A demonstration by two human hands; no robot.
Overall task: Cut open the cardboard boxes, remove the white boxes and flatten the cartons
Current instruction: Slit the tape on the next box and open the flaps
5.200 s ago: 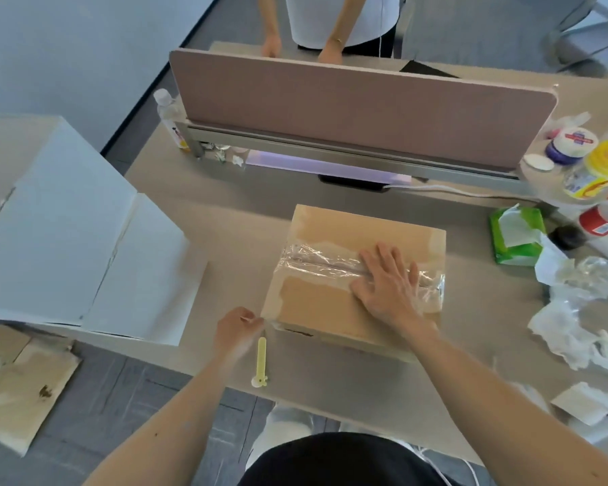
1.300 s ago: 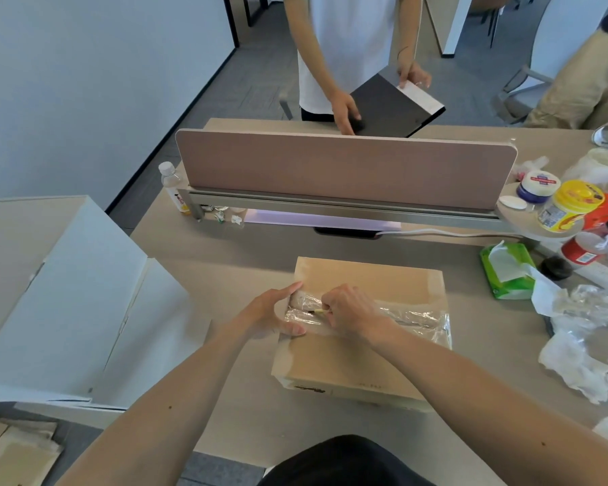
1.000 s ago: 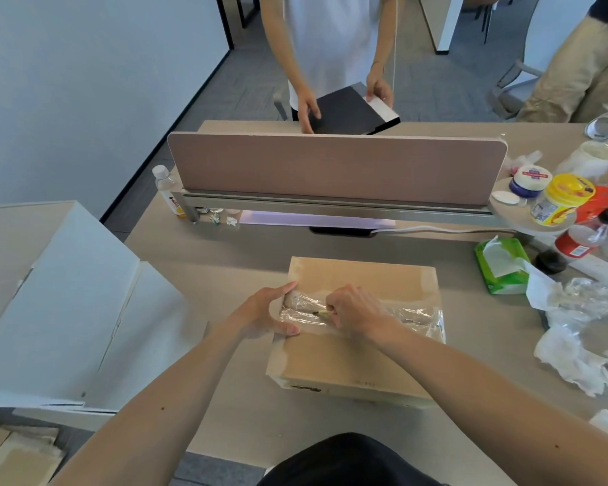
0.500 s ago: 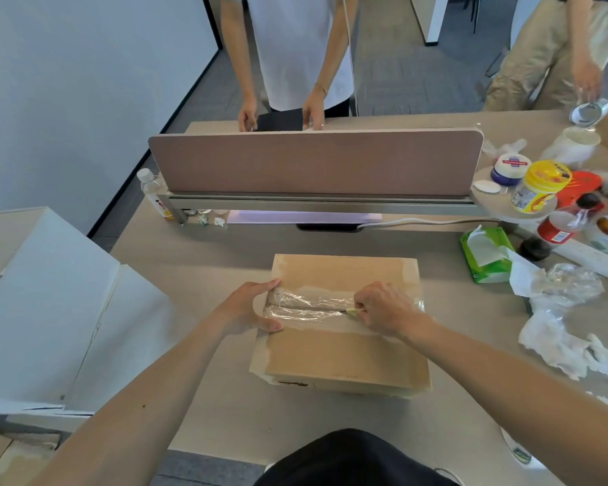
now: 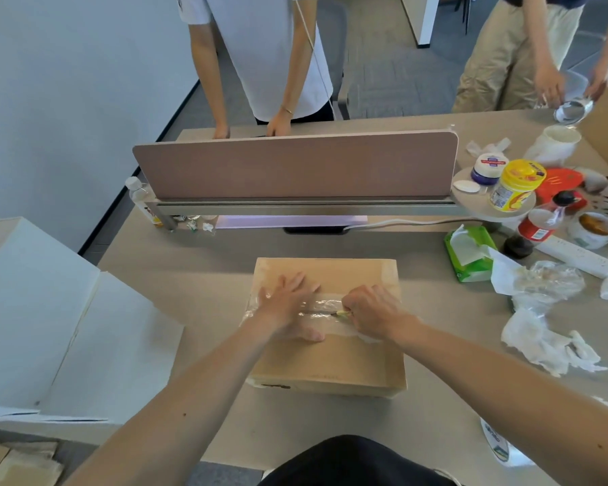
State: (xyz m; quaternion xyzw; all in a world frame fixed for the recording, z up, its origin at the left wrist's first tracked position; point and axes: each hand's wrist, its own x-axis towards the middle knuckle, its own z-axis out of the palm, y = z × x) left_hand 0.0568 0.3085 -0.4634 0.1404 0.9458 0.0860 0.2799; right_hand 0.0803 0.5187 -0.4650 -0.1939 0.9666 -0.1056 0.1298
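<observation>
While the long beige desk [image 5: 197, 261] bears the flat brown cardboard box [image 5: 330, 359] at its middle, close to the person's body, the carton's top seam lies under a crinkled strip of clear tape [image 5: 322, 305]. The left hand [image 5: 288, 310] presses flat on that strip, fingers spread. The right hand [image 5: 372, 310] is curled round a small pale-yellow cutter [image 5: 343, 312], its tip at the seam. The slit probably goes best shallow and rightward, away from the bracing fingers, sparing whatever sits inside.

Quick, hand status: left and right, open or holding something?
Left hand: open, fingers flat, pressing on the cardboard box.
Right hand: closed around the yellow cutter.
</observation>
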